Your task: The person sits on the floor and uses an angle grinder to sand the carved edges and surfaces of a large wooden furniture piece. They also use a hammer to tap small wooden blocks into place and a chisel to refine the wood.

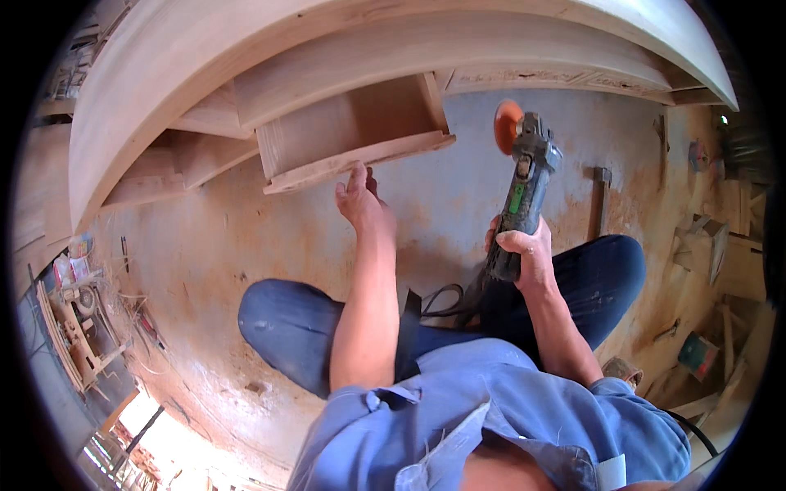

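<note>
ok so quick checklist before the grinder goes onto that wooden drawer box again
1. Right hand grips the angle grinder body: ok.
2. Orange sanding disc held off the wood: ok.
3. Left hand fingertips on the drawer box lower edge, apart from the disc: ok.
4. Black power cord lies across the lap, close to the legs: not ok.
5. Disc spinning or stopped: cannot tell.
6. Hammer on the floor, away from the work: ok.

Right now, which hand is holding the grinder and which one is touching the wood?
The right hand grips the grinder; the left hand touches the wooden box's lower edge.
</note>
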Available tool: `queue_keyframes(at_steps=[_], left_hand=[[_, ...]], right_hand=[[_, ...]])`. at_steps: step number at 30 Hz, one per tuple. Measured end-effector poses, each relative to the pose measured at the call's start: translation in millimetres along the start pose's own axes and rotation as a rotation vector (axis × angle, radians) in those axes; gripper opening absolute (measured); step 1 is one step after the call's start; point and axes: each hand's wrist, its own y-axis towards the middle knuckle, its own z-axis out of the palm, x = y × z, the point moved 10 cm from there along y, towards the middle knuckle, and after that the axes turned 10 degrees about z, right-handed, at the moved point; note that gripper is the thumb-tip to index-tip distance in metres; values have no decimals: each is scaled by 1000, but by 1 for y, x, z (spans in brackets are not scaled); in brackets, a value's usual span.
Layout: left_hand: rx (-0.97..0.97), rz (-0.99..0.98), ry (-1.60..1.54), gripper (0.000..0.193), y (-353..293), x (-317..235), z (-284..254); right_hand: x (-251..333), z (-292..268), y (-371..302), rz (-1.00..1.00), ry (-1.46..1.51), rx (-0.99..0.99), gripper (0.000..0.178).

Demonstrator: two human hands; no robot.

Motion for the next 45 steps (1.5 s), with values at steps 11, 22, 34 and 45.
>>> queue_keyframes(at_steps=[11,22,34,45], left_hand=[[877,-252,255,38,-135,-66,49],[539,-328,117,20,-47,-105,-18],[820,-305,404,26,-109,-24,43],[867,-391,400,25,-143,4,68]], right_hand=[[-30,126,-25,-29,-313,413,75],[-66,243,-13,160,-370,698,52],[-55,122,2,181,-207,394,42],[-56,78,8,269,-245,373,45]])
